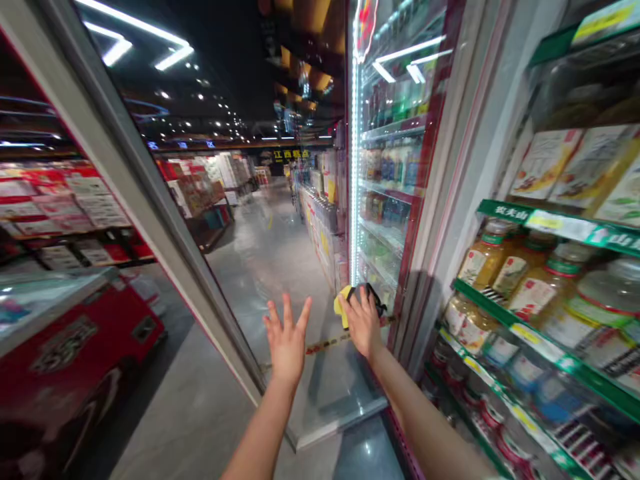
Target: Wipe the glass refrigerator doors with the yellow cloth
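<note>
In the head view my right hand is on a yellow and black object, its fingers bent over it. The object sits at the glass, low on the door's right side, and its exact kind is unclear. To the left, my left hand is raised with its fingers spread and nothing in it. Both hands are at the glass door of a fridge case, which stands swung out in front of me. Whether the left palm touches the pane cannot be seen. A tape strip with small markings crosses the glass behind the hands.
Shelves with green edges hold bottled drinks close on the right. The door's metal frame slants down at the left. Beyond it stands a red chest freezer. An aisle and a lit drinks fridge show through the glass.
</note>
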### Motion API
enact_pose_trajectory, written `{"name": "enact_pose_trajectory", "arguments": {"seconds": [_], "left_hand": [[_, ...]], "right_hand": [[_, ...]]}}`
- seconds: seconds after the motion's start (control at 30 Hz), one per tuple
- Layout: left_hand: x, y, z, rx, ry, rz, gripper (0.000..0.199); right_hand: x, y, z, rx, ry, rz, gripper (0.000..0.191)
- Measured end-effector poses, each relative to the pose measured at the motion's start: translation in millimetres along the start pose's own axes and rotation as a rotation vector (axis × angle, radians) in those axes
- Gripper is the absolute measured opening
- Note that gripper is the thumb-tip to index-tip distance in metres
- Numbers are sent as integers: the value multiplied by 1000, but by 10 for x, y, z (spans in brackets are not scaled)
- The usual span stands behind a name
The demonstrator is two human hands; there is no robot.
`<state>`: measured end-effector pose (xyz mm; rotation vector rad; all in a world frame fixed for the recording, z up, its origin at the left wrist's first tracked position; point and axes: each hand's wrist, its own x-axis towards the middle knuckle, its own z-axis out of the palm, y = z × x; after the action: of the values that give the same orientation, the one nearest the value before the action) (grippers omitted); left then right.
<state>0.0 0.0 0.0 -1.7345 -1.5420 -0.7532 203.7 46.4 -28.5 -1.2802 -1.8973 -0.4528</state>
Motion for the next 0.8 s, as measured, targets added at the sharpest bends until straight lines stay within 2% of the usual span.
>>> {"name": "enact_pose_trajectory", "arguments": {"seconds": [0.1, 0.2, 0.23, 0.3, 0.37, 0.43, 0.47, 0.53, 0.6, 0.67, 0.73, 0.8], "left_hand": [[-47, -127, -113, -4, -73, 76, 93], [-221, -271, -197, 23, -125, 77, 83], [-307, -323, -213, 36, -131, 46, 81], [-493, -429, -224, 56, -126, -45, 79], [-655, -525, -212, 73, -117, -95, 77], [-762, -595, -185, 91, -115, -95, 75], [-792, -619, -168, 97, -114, -90, 74], [-813, -648, -133, 99, -101, -88, 74], [-797, -668, -102, 98, -88, -83, 74], [-761, -700, -87, 101, -85, -66, 73], [-722, -759, -96, 102, -99, -38, 74], [-708, -847, -127, 98, -118, 6, 77]], "right_hand": [[376, -123, -76, 21, 170, 205, 60], [575, -434, -101, 36, 241, 261, 59], [568, -551, -96, 33, 229, 235, 59], [444, -725, -70, 14, 141, 96, 58], [250, -769, -44, -1, 31, -85, 61], [116, -717, -36, -23, -27, -174, 64], [107, -688, -43, -38, -22, -155, 62], [215, -700, -78, -61, 43, -27, 57], [426, -847, -116, -63, 122, 105, 57], [607, -1084, -121, -60, 170, 155, 60], [653, -1288, -70, -62, 164, 87, 61], [550, -1358, 19, -59, 105, -86, 62]]}}
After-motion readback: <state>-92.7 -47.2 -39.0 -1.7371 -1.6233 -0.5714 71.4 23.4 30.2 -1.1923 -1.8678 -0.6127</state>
